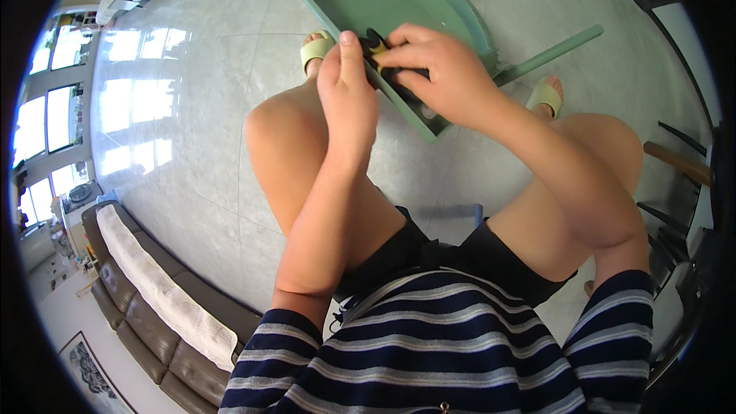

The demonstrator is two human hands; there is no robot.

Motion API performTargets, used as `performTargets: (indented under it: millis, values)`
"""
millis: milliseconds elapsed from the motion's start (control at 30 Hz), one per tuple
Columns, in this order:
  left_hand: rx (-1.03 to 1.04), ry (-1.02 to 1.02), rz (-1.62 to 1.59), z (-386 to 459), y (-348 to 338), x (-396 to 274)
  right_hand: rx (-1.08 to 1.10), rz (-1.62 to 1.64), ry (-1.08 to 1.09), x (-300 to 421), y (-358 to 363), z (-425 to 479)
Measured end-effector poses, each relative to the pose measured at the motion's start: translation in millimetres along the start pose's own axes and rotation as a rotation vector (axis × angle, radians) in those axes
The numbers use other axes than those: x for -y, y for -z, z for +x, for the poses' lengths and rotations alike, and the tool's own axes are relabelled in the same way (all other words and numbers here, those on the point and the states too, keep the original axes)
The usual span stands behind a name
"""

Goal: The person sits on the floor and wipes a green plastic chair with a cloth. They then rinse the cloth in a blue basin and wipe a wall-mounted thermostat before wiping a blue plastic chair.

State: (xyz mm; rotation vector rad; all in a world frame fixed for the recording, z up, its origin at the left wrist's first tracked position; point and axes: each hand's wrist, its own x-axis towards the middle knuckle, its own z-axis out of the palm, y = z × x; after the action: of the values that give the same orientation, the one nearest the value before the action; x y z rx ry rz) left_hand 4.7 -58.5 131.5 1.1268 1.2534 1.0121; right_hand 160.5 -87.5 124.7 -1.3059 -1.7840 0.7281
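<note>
Across my lap end, a green plastic piece (397, 3) with a raised rim and rod-like legs stands over the floor; it looks like upturned furniture. My left hand (348, 89) is closed at its near rim, thumb laid over the edge, its other fingers mostly hidden. Pinched in my right hand (440, 72) is a black-and-yellow hand tool (376, 40), possibly pliers; fingers cover much of it. The tool is just inside the rim, close beside the left thumb. A small round disc (427, 111) sits in the near corner of the green piece.
One green leg (555, 52) juts out to the right. My knees and pale green sandals (543, 98) flank the piece on the grey tile floor (201, 144). A brown leather sofa (155, 322) stands at left. Dark chair parts (681, 164) are at right.
</note>
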Motion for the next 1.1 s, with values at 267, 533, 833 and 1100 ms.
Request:
performTargets:
  millis: [267,533,833,1100]
  values:
    - [-0.108,0.061,-0.098,14,11,9,0.156,0.265,-0.001,-11,-4,-47]
    - [-0.106,0.041,-0.143,19,11,8,0.253,-0.049,0.073,-7,4,-37]
    - [-0.148,0.093,-0.085,18,13,-3,0.086,-0.673,0.043,-35,16,-35]
    - [-0.183,0.030,-0.211,17,6,12,0.122,-0.697,0.034,0,-12,-34]
